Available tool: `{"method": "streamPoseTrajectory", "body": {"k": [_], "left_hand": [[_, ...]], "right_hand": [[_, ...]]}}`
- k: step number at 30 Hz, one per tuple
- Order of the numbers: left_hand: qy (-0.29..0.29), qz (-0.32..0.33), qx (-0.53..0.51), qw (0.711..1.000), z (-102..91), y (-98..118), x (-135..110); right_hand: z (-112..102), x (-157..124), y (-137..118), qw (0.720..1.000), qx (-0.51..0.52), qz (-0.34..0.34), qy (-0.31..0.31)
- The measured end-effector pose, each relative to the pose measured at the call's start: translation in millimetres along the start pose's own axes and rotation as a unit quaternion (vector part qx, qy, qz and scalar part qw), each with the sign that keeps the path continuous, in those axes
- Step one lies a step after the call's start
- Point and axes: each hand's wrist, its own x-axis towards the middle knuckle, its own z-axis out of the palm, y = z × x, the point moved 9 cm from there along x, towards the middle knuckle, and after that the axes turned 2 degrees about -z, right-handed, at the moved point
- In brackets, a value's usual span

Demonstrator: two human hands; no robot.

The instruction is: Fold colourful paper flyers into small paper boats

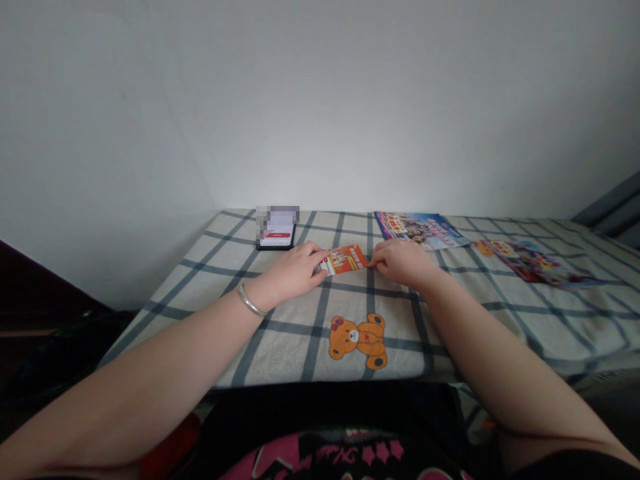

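Between my two hands lies a small orange printed card [350,260], flat or nearly flat over the checked cloth. My left hand [297,270], with a silver bangle at its wrist, has the card's left end between thumb and fingers. At the card's right end, my right hand [404,262] is closed, its thumb and forefinger pinching the edge. The fingers of the left hand cover part of the card's left side. Just beyond the left hand rests a phone [277,230] with a lit screen, partly blurred out.
A blue colourful flyer [425,230] lies behind my right hand, and another flyer [543,262] sits farther right. The checked tablecloth [280,347] bears a printed teddy bear. A white wall [320,120] rises behind the table. Something black [65,347] stands low at the left.
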Motion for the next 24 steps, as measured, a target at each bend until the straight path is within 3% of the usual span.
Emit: {"method": "streamPoseTrajectory", "body": {"k": [12, 18, 24], "left_hand": [[0.051, -0.003, -0.08, 0.995, -4.4, -6, 4], [0.068, -0.003, -0.114, 0.991, -3.3, -7, 4], [0.14, 0.022, -0.139, 0.98, -19.2, -3, 4]], "right_hand": [[-3, 2, -2, 0.996, 0.05, 0.029, 0.062], [6, 3, 2, 0.991, 0.098, 0.021, 0.093], [3, 2, 17, 0.969, 0.193, 0.074, 0.136]]}}
